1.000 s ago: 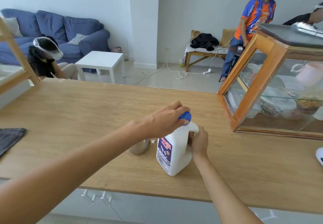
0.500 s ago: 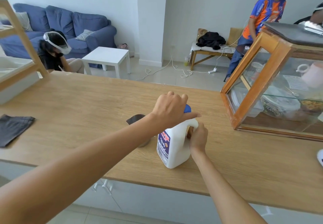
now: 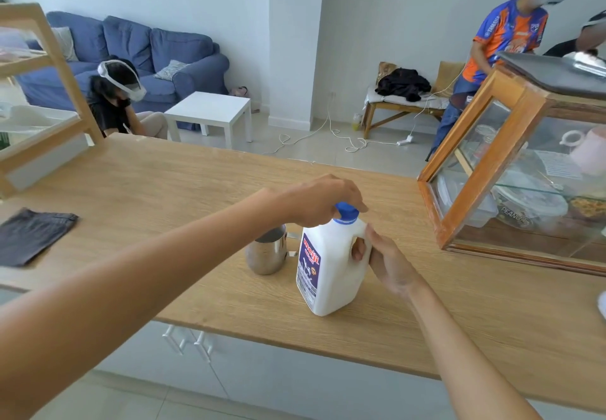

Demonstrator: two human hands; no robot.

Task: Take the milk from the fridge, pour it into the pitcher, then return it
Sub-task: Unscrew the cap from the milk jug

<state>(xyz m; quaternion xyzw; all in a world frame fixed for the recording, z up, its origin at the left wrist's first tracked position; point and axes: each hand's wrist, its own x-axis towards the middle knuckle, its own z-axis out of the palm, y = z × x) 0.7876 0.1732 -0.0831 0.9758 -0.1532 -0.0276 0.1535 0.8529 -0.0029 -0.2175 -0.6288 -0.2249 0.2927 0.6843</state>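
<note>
A white milk jug [image 3: 331, 272] with a blue cap [image 3: 346, 212] and a blue label stands upright on the wooden counter [image 3: 164, 190], near its front edge. My right hand [image 3: 390, 262] grips the jug's handle, fingers through the hole. My left hand [image 3: 319, 201] reaches over from the left and its fingers close on the blue cap. A small steel pitcher [image 3: 267, 252] stands just left of the jug, partly hidden under my left wrist.
A wood-and-glass display case [image 3: 511, 170] holding containers sits at the right of the counter. A dark folded cloth [image 3: 31, 236] lies at the left, behind it a wooden shelf rack [image 3: 49, 91]. Beyond the counter are two people, a sofa and a white side table.
My left hand has shifted on the cap, so the blue cap and the pitcher show more. The camera has moved back and up. The jug stays in place.
</note>
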